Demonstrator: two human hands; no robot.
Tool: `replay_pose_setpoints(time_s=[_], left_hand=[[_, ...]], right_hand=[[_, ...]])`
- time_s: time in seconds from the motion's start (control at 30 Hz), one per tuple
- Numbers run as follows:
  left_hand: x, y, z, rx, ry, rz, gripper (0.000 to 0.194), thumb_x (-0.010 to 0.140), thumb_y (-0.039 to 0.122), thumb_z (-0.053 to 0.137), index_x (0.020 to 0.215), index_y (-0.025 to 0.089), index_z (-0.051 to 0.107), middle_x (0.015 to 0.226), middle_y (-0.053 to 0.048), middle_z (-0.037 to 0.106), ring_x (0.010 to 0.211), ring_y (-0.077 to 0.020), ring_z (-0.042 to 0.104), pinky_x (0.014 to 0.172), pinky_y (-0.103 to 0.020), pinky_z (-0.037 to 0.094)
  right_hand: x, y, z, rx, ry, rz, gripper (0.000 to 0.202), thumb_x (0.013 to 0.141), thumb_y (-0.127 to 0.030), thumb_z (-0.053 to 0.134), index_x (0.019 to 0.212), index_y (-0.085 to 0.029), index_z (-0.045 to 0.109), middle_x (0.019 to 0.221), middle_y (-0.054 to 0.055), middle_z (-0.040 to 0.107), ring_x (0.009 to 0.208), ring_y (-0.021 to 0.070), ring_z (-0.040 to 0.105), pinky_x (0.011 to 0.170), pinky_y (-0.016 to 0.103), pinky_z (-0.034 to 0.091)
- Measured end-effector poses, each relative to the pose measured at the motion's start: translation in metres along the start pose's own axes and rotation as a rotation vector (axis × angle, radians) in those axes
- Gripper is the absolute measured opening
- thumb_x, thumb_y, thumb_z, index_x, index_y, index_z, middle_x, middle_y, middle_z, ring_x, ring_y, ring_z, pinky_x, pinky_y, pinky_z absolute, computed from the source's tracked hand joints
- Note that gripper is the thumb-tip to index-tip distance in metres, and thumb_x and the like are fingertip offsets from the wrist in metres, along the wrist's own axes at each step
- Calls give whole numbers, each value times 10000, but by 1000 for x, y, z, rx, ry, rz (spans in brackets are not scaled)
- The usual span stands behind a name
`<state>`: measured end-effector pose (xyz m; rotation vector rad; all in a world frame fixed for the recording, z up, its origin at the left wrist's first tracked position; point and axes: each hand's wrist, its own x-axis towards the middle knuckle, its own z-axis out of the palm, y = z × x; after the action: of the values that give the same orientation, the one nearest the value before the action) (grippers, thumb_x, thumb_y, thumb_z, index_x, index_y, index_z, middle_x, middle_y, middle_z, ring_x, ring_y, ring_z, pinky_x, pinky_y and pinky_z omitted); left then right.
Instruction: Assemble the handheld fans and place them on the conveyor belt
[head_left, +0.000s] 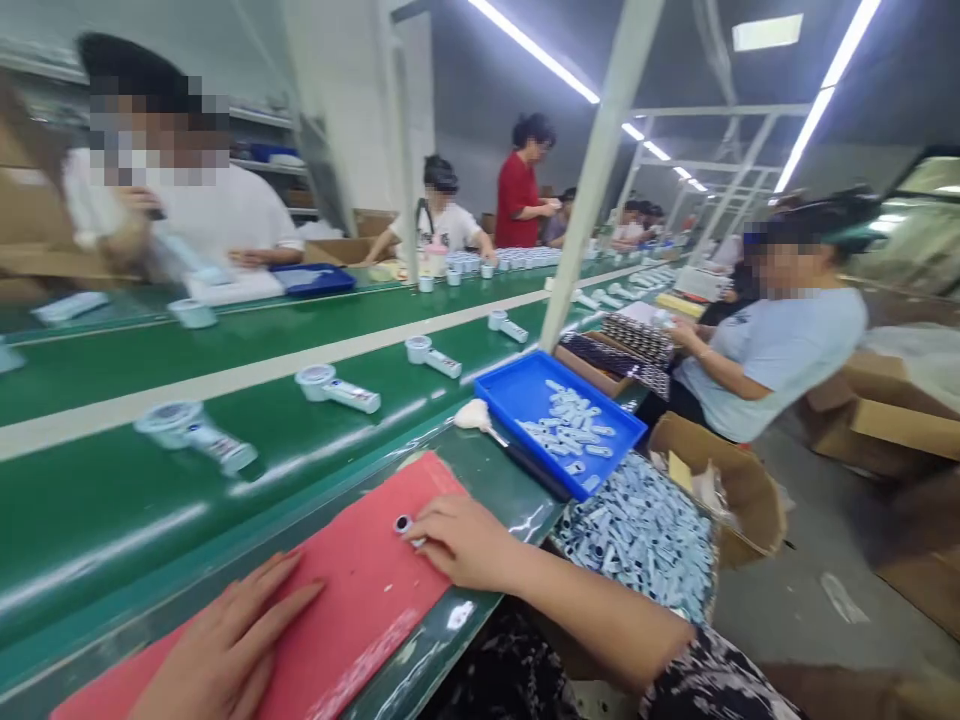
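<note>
Since your right hand (pixel 471 545) has that small pale piece (pixel 403 525) in just a fingertip pinch, I'd say a slip is the main worry. The fingers (pixel 431 528) are closed down to about the piece's own thickness, and most of its body hides behind them, so I honestly can't tell how firm the grip is. Squeeze unevenly and the round end could pop out and roll over the red mat (pixel 352 600). You're also near the mat's edge, with the counter (pixel 491 478) looking glossy beyond it, so a loose piece could skid off and get lost in that heap of pale-blue parts (pixel 645 530) below the blue tray (pixel 517 392). The bits on the mat might also get under it and make it wobble.

Your left hand (pixel 232 645) lies spread on the mat, fingers loosely apart with nothing visible in them, well away from the piece, so it probably wouldn't catch a runaway in time.

As for which way it points: the piece is at the mat's upper right, its dark round end facing left and somewhat toward you. The long axis seems to run from there back down to the right, under your fingertips. Can't tell whether it's touching the mat or just above it.
</note>
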<state>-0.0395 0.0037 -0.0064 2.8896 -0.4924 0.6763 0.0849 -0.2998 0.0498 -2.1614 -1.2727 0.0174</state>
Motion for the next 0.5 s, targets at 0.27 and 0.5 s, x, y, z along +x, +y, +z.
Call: replay_pose_setpoints(time_s=[0.27, 0.5], left_hand=[[7, 21, -26, 128, -8, 7, 475, 943, 253, 377, 1329, 352, 636, 1459, -26, 566, 1248, -276, 624, 1007, -463, 573], [-4, 20, -23, 155, -3, -20, 493, 939, 250, 376, 1355, 382, 606, 1478, 2, 546, 1260, -272, 618, 977, -468, 594]], right_hand=[[-13, -10, -2, 49, 141, 234, 401, 838, -289, 775, 1205, -224, 629, 1200, 69, 612, 1114, 227, 571, 977, 404, 454], [-4, -20, 12, -82, 140, 298, 93, 922, -301, 687, 1007, -264, 681, 1045, 22, 612, 1014, 215, 552, 877, 394, 400]])
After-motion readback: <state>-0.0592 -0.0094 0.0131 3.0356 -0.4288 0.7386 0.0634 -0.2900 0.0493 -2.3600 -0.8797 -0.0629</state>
